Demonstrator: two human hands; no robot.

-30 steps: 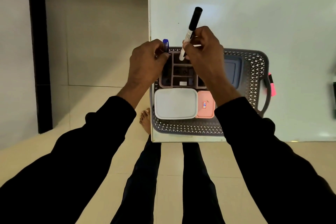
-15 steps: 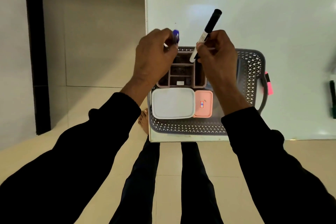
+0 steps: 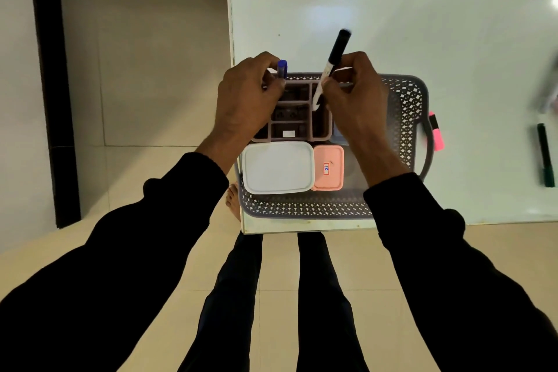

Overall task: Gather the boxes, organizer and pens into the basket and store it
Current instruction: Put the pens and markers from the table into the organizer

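Observation:
A grey perforated basket sits at the near left corner of a white table. Inside it are a brown compartment organizer, a white lidded box and a small pink lidded box. My right hand pinches a black-capped white marker, tilted, its lower tip inside an organizer compartment. My left hand grips a blue-capped pen above the organizer's far left corner; most of that pen is hidden by my fingers.
A pink highlighter lies on the table just right of the basket's handle. Farther right lie a green marker and a blurred pen. Beige tiled floor lies left of the table; my legs and a bare foot are below its edge.
Both hands have dropped slightly toward the organizer. The black marker's lower tip now sits inside a compartment, and the blue pen is lower at the organizer's far left corner.

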